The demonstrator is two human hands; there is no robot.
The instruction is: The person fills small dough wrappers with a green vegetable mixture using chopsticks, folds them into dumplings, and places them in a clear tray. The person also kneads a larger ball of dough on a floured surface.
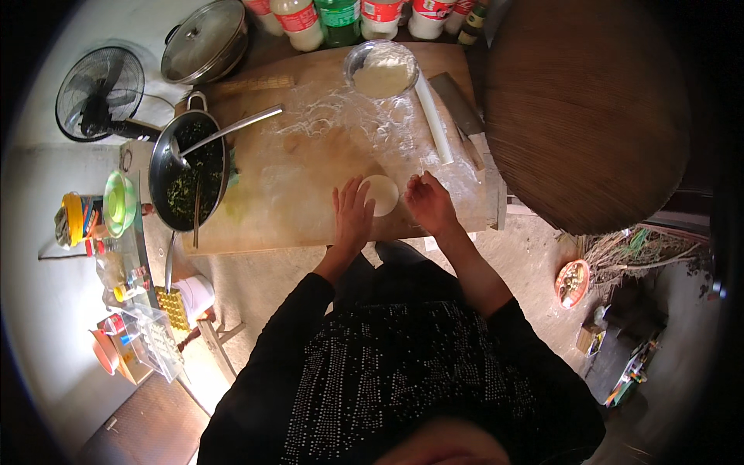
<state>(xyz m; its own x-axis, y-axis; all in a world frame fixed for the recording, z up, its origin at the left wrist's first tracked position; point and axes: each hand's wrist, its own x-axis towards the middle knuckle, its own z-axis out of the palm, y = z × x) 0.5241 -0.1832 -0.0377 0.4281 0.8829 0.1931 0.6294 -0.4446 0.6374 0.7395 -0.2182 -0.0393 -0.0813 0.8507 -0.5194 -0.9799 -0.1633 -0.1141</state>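
Note:
A round, flat disc of pale dough lies near the front edge of the wooden board. My left hand rests at its left side, fingers spread, with the fingertips over or against the rim. To the right of the disc and a little apart from it is my right hand. Its fingers are loosely curled, and whether anything small is between them is unclear. Beyond both hands, flour is scattered over the board. A white rolling pin slants across the right part, touching or close to a bowl of flour.
At left, a wok holds chopped greens, a ladle and chopsticks. A cleaver lies right of the pin. Bottles line the back. A large round woven lid overhangs the right; a fan stands far left.

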